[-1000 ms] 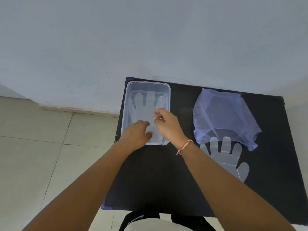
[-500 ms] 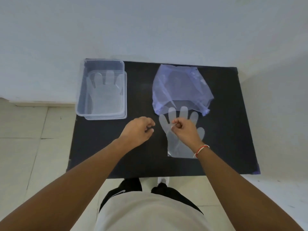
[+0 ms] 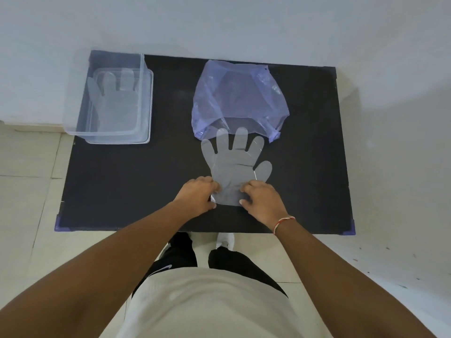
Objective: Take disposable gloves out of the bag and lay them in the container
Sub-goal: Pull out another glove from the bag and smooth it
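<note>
A clear disposable glove (image 3: 234, 164) lies flat on the black table (image 3: 146, 181), its fingertips just under the mouth of a translucent purple bag (image 3: 238, 98). My left hand (image 3: 196, 195) pinches the cuff's left corner and my right hand (image 3: 262, 200) pinches its right corner. At the table's far left stands a clear plastic container (image 3: 144, 106) with another clear glove (image 3: 114, 103) lying flat inside.
The table stands against a white wall, with pale floor tiles to the left and front. My legs and shoes show below the table's near edge. Bare black surface lies between the container and the glove I hold.
Both hands left the container, crossed right to the glove by the bag, and have come down to its cuff and taken hold of its two corners.
</note>
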